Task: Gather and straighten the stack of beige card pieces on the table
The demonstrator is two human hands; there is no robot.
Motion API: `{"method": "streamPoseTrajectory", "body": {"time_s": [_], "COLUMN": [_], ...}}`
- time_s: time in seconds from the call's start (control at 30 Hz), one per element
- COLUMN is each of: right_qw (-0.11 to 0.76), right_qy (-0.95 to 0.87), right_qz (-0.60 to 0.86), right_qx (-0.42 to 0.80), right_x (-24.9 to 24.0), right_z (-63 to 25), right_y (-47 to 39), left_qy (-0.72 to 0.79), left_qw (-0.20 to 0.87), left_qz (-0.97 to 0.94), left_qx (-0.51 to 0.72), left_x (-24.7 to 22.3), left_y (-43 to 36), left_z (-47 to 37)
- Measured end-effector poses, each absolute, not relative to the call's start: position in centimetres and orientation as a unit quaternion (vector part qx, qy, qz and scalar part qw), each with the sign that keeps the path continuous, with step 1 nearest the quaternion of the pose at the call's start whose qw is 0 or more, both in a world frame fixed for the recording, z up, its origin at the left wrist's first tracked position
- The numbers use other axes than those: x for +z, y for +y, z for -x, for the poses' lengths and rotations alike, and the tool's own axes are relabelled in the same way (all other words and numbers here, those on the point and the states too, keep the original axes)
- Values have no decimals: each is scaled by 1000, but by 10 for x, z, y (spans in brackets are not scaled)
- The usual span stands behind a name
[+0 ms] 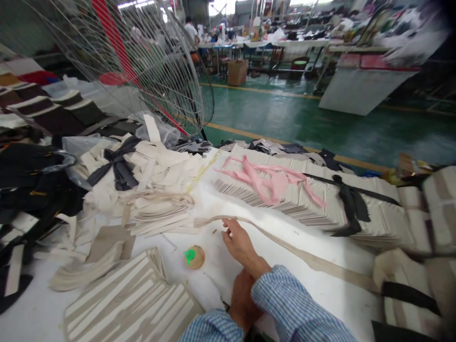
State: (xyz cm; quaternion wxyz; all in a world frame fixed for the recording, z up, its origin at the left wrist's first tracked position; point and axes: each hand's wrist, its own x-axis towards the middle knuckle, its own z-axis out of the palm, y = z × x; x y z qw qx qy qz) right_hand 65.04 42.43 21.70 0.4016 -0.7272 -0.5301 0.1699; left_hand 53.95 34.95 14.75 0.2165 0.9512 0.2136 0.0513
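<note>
My right hand reaches forward from a blue striped sleeve and pinches the near end of a long beige fabric strip that lies slantwise across the white table. My left hand rests at the table's near edge, tucked under my right forearm, so its fingers are largely hidden. A small round tan disc with a green blob sits just left of my right hand.
A fanned stack of cream pieces tied with a pink strip and a black ribbon lies beyond. Loose cream and striped pieces cover the left. A wire fan grille stands behind. A person stands far back.
</note>
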Motion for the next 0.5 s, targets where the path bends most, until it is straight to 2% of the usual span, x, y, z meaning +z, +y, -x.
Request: {"method": "streamPoseTrajectory", "body": {"time_s": [0.1,0.27,0.5], "right_qw": [389,321,195], "right_qy": [-498,-415,-335], "right_qz": [769,851,921], "right_qx": [98,-15,-45], "right_x": [203,172,143], "right_z": [-680,-724,-748], "right_y": [360,249,164], "left_qy": [262,262,273], "left_qw": [224,219,134], "left_qz": [-934,-930,-941], "left_qx": [92,138,150], "left_x": [161,175,186], "left_y": [349,352,409], "left_z": [-543,-541,-604]}}
